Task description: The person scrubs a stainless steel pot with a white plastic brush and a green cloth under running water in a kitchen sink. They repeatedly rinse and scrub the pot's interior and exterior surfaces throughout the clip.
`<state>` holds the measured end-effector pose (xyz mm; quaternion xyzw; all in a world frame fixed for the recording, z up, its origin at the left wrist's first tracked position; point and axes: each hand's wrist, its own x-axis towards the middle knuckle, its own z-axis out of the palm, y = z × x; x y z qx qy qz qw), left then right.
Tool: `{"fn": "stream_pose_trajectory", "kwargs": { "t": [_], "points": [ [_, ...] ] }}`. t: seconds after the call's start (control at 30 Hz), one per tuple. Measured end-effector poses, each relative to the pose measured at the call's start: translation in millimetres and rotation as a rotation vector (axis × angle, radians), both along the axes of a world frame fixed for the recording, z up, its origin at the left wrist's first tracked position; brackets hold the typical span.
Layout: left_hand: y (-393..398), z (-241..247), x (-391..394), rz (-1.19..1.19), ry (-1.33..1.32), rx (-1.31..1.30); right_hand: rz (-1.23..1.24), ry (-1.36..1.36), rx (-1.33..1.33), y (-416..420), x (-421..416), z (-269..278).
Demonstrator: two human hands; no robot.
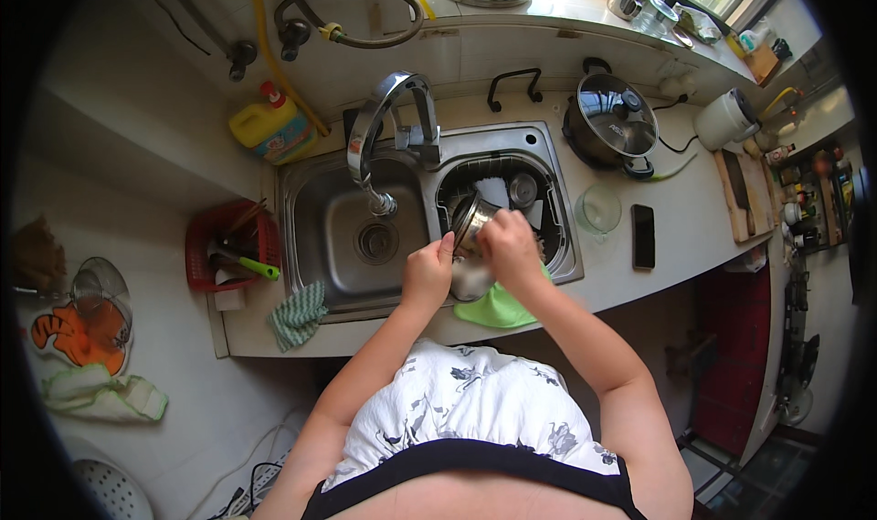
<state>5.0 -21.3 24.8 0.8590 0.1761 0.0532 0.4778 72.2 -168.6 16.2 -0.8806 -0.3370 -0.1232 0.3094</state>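
Over the right sink basin, my left hand (428,272) grips the edge of a small shiny metal vessel (482,218), thumb pointing up along it. My right hand (508,246) has its fingers curled against the vessel's side; it is slightly blurred, and whatever lies under the fingers is hidden. A pale rounded surface (473,279) shows between both hands, too blurred to name. Beneath my right wrist a bright green cloth (503,307) drapes over the sink's front edge. A black wire basket (449,176) sits in this basin, holding a round metal item (523,189) and white pieces.
A chrome faucet (360,146) arches over the left basin (329,229). Rightward on the counter stand a glass cup (598,211), a phone (643,237), a lidded pot (615,119) and a cutting board (730,191) with a cleaver. Leftward are a red basket (199,259), yellow detergent bottle (264,129) and striped cloth (299,314).
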Motion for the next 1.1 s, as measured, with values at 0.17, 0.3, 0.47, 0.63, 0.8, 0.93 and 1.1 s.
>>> {"fn": "stream_pose_trajectory", "kwargs": {
  "t": [0.17,0.3,0.47,0.63,0.8,0.93,1.1],
  "points": [
    [-3.0,-2.9,0.8,-0.036,0.007,0.014,-0.066,-0.030,0.002,-3.7,8.3,0.7],
    [-10.1,0.5,1.6,-0.041,0.036,0.043,-0.032,0.059,0.051,-10.6,-21.2,-0.1],
    [-6.7,-6.5,3.1,-0.058,0.020,0.046,-0.041,0.065,0.081,0.7,-24.9,-3.3],
    [-8.0,-2.7,4.3,-0.069,0.021,0.026,-0.117,0.006,0.018,-1.4,-13.9,-3.0],
    [-3.9,1.7,2.4,-0.050,0.086,0.037,-0.118,0.087,0.016,-15.4,-11.4,-1.6],
    [-8.3,0.3,5.9,-0.074,0.057,0.033,-0.097,0.048,0.020,1.3,-4.4,1.6],
    [-8.3,4.3,3.1,-0.063,0.076,0.047,-0.082,0.070,-0.037,-8.9,-24.3,2.3]
  ]
}}
